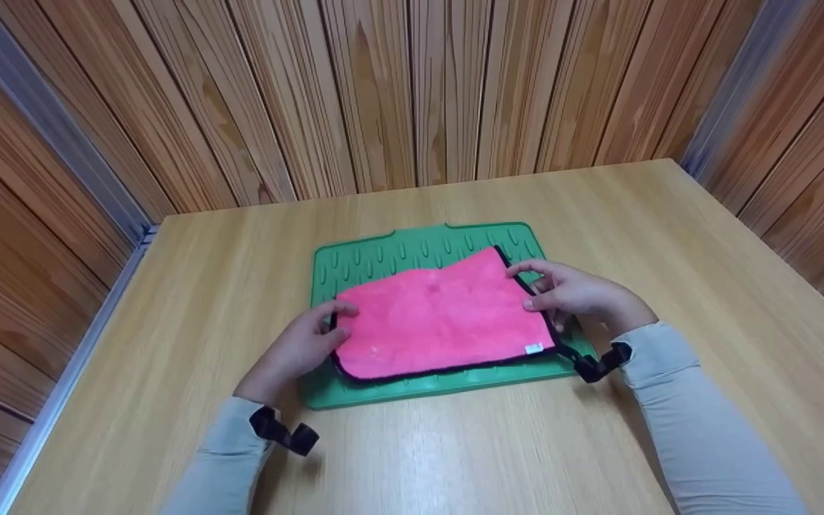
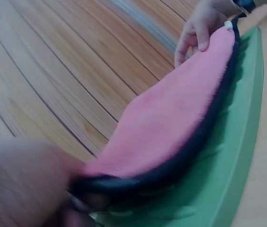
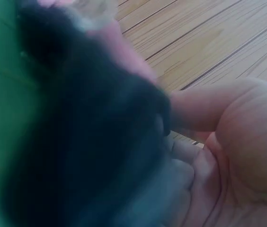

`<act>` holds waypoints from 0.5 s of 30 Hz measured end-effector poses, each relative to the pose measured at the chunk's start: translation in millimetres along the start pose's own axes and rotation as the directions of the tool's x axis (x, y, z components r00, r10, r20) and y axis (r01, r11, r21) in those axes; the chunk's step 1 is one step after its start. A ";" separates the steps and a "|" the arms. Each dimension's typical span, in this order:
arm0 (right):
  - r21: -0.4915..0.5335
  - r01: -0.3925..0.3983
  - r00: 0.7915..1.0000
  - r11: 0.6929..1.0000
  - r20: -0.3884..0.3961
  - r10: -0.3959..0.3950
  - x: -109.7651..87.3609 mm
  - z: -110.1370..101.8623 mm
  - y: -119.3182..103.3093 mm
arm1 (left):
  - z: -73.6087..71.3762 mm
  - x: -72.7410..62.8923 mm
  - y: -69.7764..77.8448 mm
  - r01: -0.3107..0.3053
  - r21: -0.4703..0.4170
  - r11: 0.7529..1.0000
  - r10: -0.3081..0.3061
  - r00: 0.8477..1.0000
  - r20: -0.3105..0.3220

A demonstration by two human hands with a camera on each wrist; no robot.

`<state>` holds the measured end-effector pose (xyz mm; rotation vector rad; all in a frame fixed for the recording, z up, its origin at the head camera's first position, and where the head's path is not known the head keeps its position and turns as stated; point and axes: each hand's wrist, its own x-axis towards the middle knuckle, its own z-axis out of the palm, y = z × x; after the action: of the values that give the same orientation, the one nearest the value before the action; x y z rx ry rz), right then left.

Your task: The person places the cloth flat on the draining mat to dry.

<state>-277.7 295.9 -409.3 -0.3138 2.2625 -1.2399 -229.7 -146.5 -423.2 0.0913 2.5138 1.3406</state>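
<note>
A pink cloth (image 1: 440, 322) with a black border and a small white tag is held spread over a green mat (image 1: 419, 390). My left hand (image 1: 305, 340) pinches its left edge between thumb and fingers. At the opposite edge, my right hand (image 1: 576, 293) grips the black border, thumb on top. In the left wrist view the pink cloth (image 2: 166, 113) slants above the green mat (image 2: 237, 156), its near border raised off it. The right wrist view is blurred; dark fabric (image 3: 91, 132) covers much of it beside the right hand (image 3: 247, 146).
The green mat has raised oval ridges and lies on a light wooden table (image 1: 226, 286). Wood-panelled walls (image 1: 383, 93) stand behind and at both sides. A black strap with a small mount (image 1: 283, 429) sits on the left wrist, another (image 1: 601, 361) on the right.
</note>
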 end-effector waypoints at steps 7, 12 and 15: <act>-0.124 -0.037 0.999 0.992 -0.019 0.035 2.0 6.3 -5.2 | 5.3 -0.5 0.0 -0.022 0.128 0.992 0.021 1.000 0.010; -0.083 -0.001 0.991 0.997 -0.131 -0.010 9.3 9.4 -7.7 | 7.5 10.6 -2.3 0.022 -0.002 1.000 -0.022 0.996 -0.089; -0.037 0.016 0.975 0.999 -0.220 -0.024 17.3 12.2 -9.2 | 8.7 19.7 -1.2 0.047 -0.054 0.997 -0.055 0.986 -0.155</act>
<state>-285.8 274.5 -412.9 -0.2216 2.4767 -1.3024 -246.0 -136.4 -433.1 -0.0922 2.5882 1.4402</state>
